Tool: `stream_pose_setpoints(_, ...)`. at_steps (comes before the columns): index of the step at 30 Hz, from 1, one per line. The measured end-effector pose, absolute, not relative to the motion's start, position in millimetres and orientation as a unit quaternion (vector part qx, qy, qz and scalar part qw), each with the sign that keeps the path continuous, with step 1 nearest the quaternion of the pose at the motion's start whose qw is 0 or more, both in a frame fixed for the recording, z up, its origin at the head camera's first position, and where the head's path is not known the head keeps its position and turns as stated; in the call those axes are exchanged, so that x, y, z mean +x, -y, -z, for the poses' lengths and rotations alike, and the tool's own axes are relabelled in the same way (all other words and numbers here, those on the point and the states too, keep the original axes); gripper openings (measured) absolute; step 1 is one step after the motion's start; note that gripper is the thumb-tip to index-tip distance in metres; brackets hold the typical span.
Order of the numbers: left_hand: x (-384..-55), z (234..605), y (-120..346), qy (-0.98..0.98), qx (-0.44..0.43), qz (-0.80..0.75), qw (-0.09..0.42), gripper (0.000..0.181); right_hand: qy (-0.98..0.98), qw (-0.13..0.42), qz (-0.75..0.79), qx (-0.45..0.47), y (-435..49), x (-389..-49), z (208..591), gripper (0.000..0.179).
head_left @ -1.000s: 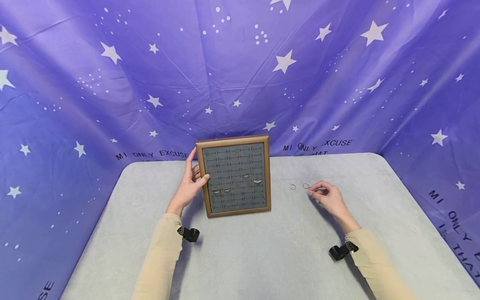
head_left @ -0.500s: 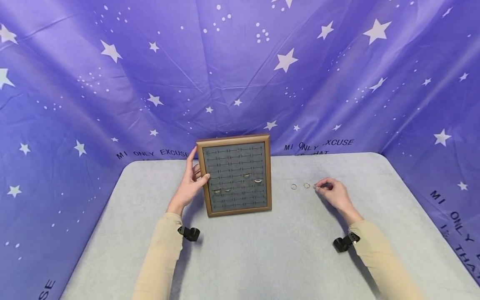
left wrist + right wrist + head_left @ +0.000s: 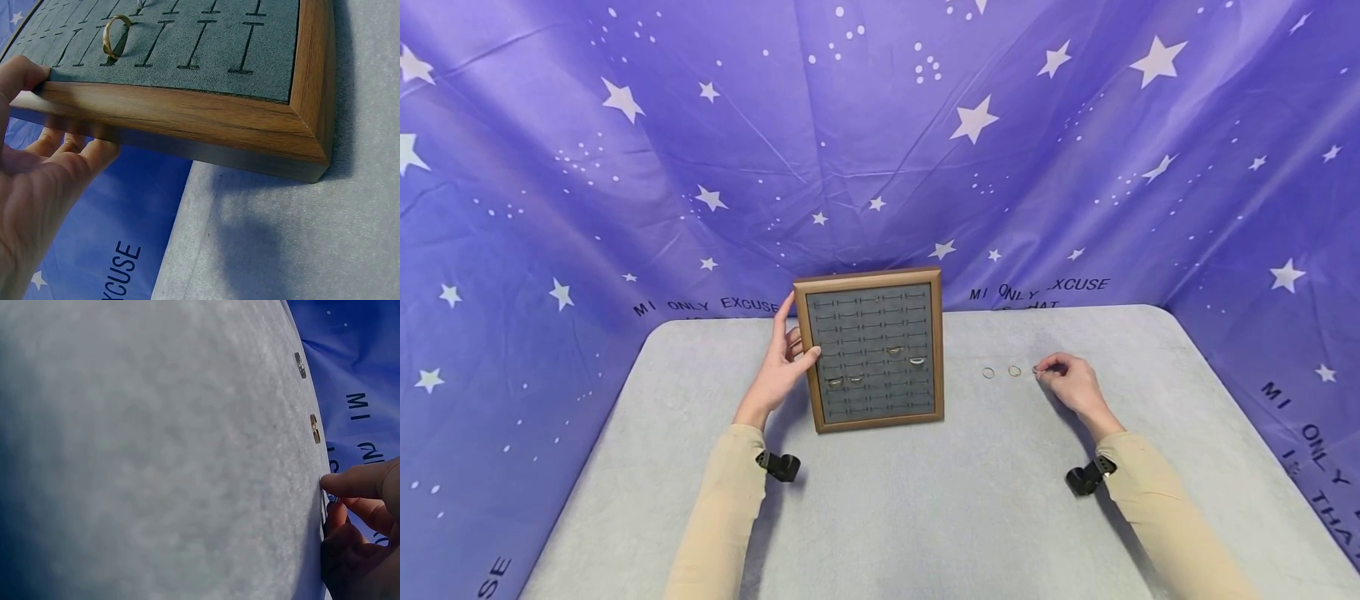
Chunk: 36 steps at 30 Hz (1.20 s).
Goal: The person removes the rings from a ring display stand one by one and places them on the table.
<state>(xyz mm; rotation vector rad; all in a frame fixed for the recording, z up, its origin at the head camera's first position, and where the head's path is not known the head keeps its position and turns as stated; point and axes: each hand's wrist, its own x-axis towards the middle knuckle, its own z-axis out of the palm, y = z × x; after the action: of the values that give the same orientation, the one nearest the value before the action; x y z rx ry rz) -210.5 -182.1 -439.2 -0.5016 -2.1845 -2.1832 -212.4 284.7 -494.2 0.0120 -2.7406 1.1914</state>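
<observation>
My left hand (image 3: 781, 375) grips the left edge of a wooden-framed ring display box (image 3: 937, 358), thumb on the front and fingers behind. The box stands propped up on the table, its grey slotted pad facing me. Several rings sit in the slots, among them a silver ring (image 3: 917, 361) and a gold ring (image 3: 107, 40). Off to the right, my right hand (image 3: 1072, 388) pinches a small ring (image 3: 334, 500) at the tabletop, mostly hidden by the fingertips. Left of that hand, a gold ring (image 3: 315, 429) and a silver-looking ring (image 3: 300, 365) stand in a row.
The grey table (image 3: 925, 517) has rounded far corners. Behind it and on both sides hangs a purple cloth (image 3: 880, 125) with white stars and lettering. Each wrist wears a black camera (image 3: 781, 467).
My right hand has shifted slightly right, away from the other loose rings, with the ring at its fingertips. My left hand and the display box have stayed in place.
</observation>
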Motion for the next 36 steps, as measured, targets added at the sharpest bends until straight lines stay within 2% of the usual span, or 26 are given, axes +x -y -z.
stream_pose_setpoints(14,-210,438,181,0.698,-0.159,0.699,0.005,0.091,0.905,0.044,-0.423,0.004,-290,-211,493,0.015)
stream_pose_setpoints(20,-210,439,182,0.701,-0.155,0.696,0.003,0.092,0.888,0.047,-0.457,0.011,-289,-201,491,0.021)
stream_pose_setpoints(27,-210,439,182,0.698,-0.157,0.699,0.005,0.092,0.841,0.056,-0.538,0.006,-276,-188,485,0.03)
stream_pose_setpoints(36,-209,439,181,0.696,-0.155,0.701,0.009,0.092,0.815,0.042,-0.578,0.006,-251,-180,475,0.029)
